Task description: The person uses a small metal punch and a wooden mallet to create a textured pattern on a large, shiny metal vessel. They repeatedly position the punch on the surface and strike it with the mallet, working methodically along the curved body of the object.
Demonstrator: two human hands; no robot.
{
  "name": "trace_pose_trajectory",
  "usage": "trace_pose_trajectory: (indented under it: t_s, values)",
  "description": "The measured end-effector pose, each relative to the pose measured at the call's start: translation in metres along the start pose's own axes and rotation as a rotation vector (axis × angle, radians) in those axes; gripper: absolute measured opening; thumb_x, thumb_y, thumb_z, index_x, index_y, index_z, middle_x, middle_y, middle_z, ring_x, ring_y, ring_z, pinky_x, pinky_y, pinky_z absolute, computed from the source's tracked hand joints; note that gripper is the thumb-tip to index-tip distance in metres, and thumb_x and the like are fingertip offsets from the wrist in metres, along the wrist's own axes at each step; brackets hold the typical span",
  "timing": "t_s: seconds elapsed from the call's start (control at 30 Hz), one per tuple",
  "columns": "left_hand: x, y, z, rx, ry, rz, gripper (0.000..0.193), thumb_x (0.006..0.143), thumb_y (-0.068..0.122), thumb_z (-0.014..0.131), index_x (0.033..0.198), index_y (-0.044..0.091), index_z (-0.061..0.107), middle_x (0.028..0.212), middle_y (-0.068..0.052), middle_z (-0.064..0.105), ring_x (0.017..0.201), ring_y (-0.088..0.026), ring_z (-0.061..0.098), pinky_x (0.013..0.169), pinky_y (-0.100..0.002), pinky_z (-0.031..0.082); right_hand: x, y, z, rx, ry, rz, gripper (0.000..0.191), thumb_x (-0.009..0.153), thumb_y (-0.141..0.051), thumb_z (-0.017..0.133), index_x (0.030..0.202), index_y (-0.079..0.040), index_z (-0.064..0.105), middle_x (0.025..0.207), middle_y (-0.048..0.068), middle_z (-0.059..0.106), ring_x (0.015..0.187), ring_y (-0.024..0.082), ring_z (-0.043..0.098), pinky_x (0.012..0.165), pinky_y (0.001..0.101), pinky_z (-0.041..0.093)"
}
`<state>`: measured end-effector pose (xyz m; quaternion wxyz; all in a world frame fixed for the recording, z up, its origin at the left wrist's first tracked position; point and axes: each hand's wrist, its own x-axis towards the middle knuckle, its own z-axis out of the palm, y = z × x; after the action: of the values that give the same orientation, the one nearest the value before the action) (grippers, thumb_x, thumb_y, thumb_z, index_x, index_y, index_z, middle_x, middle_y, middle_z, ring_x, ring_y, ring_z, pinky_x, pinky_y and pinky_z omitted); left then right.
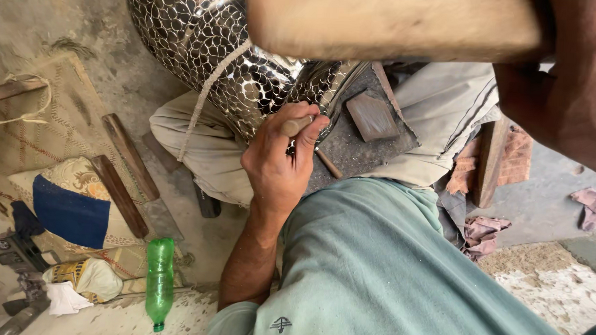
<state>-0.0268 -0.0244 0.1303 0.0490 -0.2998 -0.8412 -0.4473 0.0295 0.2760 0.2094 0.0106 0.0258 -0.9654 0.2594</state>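
right hand [574, 87] cut off at the edge, wooden mallet [394, 19] blurred, punch tip hidden behind fingers [307, 130]

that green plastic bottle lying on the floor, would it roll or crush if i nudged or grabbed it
The green bottle lies on its side with a round body, so a nudge would probably roll it. It looks like thin clear plastic and seems mostly empty, so likely light and easy to dent in a firm grip. The cloth bundle beside it might stop it rolling leftward.
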Motion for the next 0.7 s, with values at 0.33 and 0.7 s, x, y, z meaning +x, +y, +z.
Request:
trace_pose_trajectory:
  t_s: [0.33,0.7]
  values:
    - [0.051,0.003,-0.030,-0.170,-0.292,-0.080,0.022,0.102,0.009,0.078,0.119,0.003,0.066,0.117,-0.008,0.073,0.102,-0.017,0.077,0.080,-0.026,0.067,-0.017,-0.001,0.005,0.048,-0.002,0.134,0.058,0.089,0.006,0.077,0.139,0.007,0.049,0.103,0.027,0.068,0.089,0.035,0.071,0.070,0.0405,0.059]
    - [0.031,-0.006,-0.041,-0.577,-0.170,-0.476,0.035,0.105,0.004,0.074,0.133,-0.004,0.054,0.113,-0.013,0.072,0.099,-0.015,0.076,0.087,-0.025,0.065,-0.054,0.016,0.031,-0.050,-0.184,0.434,0.060,0.085,-0.022,0.089,0.122,0.010,0.053,0.084,0.024,0.067,0.071,0.029,0.070,0.057,0.0379,0.057]
